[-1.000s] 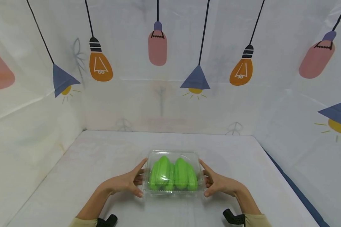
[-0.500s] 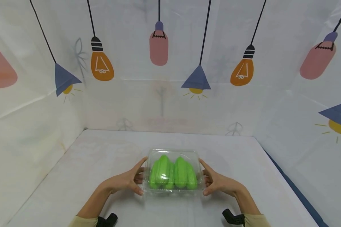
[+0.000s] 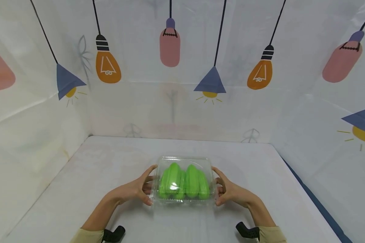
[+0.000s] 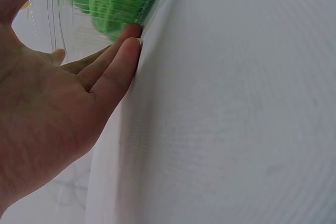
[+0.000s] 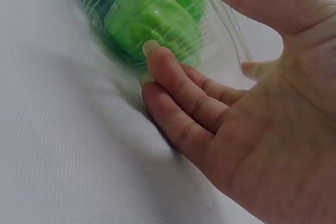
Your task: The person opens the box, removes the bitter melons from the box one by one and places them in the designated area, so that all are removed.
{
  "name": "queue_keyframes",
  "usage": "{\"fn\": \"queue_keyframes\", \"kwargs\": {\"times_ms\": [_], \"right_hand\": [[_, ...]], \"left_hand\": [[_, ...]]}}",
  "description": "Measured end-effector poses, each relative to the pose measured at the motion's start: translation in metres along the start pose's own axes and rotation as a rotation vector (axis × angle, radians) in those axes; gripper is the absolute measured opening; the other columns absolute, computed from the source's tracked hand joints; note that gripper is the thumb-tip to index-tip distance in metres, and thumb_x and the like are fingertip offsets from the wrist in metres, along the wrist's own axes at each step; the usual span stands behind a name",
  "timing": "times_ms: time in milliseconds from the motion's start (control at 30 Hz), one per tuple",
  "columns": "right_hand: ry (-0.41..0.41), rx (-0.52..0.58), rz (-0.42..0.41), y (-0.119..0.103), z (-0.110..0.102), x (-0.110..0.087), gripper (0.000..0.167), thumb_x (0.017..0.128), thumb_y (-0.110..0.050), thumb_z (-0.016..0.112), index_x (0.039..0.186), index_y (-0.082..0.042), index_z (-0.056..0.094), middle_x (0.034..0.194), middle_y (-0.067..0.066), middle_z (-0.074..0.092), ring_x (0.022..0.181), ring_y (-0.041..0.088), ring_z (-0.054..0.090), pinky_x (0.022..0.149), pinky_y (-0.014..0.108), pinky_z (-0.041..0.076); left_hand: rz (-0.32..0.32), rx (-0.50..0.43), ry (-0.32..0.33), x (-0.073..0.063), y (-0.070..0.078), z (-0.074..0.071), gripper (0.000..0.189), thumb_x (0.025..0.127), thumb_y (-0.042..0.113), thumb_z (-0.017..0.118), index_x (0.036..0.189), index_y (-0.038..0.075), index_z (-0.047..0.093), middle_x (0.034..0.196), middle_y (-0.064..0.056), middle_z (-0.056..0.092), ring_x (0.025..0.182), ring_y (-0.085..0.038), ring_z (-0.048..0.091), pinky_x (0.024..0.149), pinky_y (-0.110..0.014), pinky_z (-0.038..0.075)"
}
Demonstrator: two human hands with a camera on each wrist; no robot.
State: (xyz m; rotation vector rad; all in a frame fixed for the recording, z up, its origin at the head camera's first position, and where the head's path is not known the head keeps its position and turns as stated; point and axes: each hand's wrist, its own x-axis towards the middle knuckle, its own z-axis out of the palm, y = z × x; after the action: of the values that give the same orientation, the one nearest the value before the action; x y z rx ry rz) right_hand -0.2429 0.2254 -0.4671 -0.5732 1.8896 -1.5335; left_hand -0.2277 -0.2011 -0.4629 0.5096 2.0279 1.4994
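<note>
A clear plastic clamshell box sits on the white table in the head view. Through its lid show several bright green, elongated, ridged pieces; their exact kind is unclear. At the box's left side is my left hand, index finger by the far corner and thumb by the near one. My right hand mirrors it on the right side. In the left wrist view, fairly straight fingers reach the box's lower wall. The right wrist view has similarly extended fingers against the ribbed side, beside a green piece.
The white table meets a pale fabric wall printed with hanging lamps. Fabric also rises on the left and right. A dark blue strip runs along the right edge. Black straps with a small camera mount are on both wrists.
The head view has tilted slightly, so the scene sits a little differently in frame. Both hands stay at the sides of the box, with no clear shift of it on the table.
</note>
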Motion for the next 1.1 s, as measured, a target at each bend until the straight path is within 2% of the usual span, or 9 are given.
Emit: {"fn": "queue_keyframes", "kwargs": {"times_ms": [333, 600, 800, 933, 1100], "right_hand": [[0.017, 0.030, 0.018, -0.0011, 0.0024, -0.0044, 0.123, 0.078, -0.002, 0.080, 0.156, -0.041, -0.007, 0.129, 0.019, 0.036, 0.082, 0.017, 0.051, 0.075, 0.034, 0.055], [0.022, 0.037, 0.025, 0.0000, 0.0059, -0.0044, 0.120, 0.080, -0.003, 0.078, 0.156, -0.041, -0.006, 0.131, 0.018, 0.036, 0.083, 0.016, 0.048, 0.075, 0.032, 0.053], [0.023, 0.039, 0.020, -0.0006, 0.0074, -0.0027, 0.120, 0.081, -0.005, 0.079, 0.157, -0.038, -0.008, 0.134, 0.018, 0.045, 0.081, 0.015, 0.051, 0.075, 0.033, 0.055], [0.014, 0.052, 0.006, -0.0024, 0.0070, -0.0032, 0.122, 0.081, -0.002, 0.078, 0.157, -0.033, -0.012, 0.139, 0.019, 0.049, 0.082, 0.016, 0.056, 0.076, 0.035, 0.057], [0.018, 0.058, -0.009, -0.0032, 0.0058, -0.0048, 0.124, 0.080, -0.001, 0.078, 0.157, -0.026, -0.015, 0.137, 0.019, 0.054, 0.082, 0.016, 0.060, 0.074, 0.033, 0.056]], "left_hand": [[-0.014, -0.003, 0.006, -0.0004, 0.0025, 0.0024, 0.127, 0.074, 0.010, 0.085, 0.158, 0.034, -0.008, 0.160, -0.033, 0.009, 0.143, -0.055, 0.027, 0.114, -0.062, 0.034], [-0.028, -0.010, 0.012, -0.0026, 0.0008, 0.0017, 0.124, 0.075, 0.011, 0.084, 0.159, 0.034, -0.005, 0.160, -0.032, 0.011, 0.143, -0.054, 0.028, 0.114, -0.062, 0.034], [-0.029, -0.007, 0.035, -0.0050, 0.0038, 0.0024, 0.123, 0.073, 0.011, 0.085, 0.159, 0.029, -0.002, 0.161, -0.031, 0.012, 0.143, -0.054, 0.029, 0.114, -0.064, 0.032], [-0.023, -0.010, 0.053, -0.0046, 0.0058, 0.0054, 0.120, 0.073, 0.010, 0.084, 0.159, 0.027, 0.002, 0.163, -0.025, 0.012, 0.144, -0.052, 0.028, 0.114, -0.063, 0.032], [-0.024, -0.033, 0.086, -0.0027, 0.0079, 0.0099, 0.117, 0.070, 0.007, 0.084, 0.159, 0.026, 0.009, 0.164, -0.014, 0.015, 0.145, -0.047, 0.029, 0.114, -0.059, 0.036]]}}
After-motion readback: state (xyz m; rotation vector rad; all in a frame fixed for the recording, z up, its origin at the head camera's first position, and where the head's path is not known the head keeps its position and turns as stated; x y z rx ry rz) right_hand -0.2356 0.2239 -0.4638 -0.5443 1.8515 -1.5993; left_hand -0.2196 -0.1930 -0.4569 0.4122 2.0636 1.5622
